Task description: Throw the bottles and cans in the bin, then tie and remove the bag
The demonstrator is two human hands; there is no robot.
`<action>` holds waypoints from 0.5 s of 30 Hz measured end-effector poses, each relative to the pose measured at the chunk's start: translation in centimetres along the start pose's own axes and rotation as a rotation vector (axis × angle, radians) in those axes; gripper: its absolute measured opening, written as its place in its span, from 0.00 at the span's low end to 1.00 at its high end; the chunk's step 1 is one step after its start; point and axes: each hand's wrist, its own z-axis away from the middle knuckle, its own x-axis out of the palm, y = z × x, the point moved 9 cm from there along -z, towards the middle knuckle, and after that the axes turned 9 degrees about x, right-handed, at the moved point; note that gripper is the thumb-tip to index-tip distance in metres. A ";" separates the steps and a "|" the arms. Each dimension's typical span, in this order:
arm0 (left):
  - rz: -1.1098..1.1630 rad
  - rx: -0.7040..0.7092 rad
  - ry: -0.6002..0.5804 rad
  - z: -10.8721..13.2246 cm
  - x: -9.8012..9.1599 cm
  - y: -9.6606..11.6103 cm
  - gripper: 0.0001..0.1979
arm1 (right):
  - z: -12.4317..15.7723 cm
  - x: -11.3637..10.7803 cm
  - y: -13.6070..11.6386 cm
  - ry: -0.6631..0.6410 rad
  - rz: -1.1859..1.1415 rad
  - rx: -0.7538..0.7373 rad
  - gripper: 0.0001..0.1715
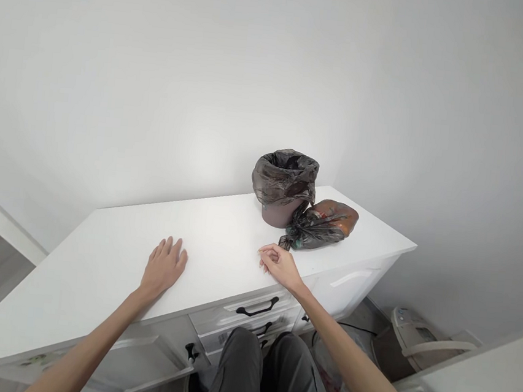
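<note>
Toward the right end of the tabletop (221, 232), a filled bag (322, 228) lies apparently already knotted beside a bin (277, 215) whose liner (281, 184) looks fitted, nothing visibly unfinished, while the right hand (282, 264) curls its grip loosely, seemingly empty, and the left hand (162, 271) rests slightly spread.

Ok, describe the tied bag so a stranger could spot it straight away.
Find the white cabinet top against the wall. Near its right end stands a bin; the tied bag lies beside it, to the right. Unlike the bin's open liner, it's gathered shut, with orange showing through.
</note>
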 end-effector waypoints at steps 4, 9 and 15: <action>0.000 -0.003 0.007 0.1 -0.2 0.1 0.31 | 0.8 -0.1 -1.9 -0.009 0.004 -0.015 0.17; 0.005 -0.021 -0.021 0.3 -0.4 0.2 0.32 | 1.9 -4.5 -6.4 0.190 0.184 -0.153 0.19; -0.010 0.005 -0.025 0.0 -0.1 0.3 0.31 | 0.9 -11.4 -9.1 0.489 0.711 -0.198 0.14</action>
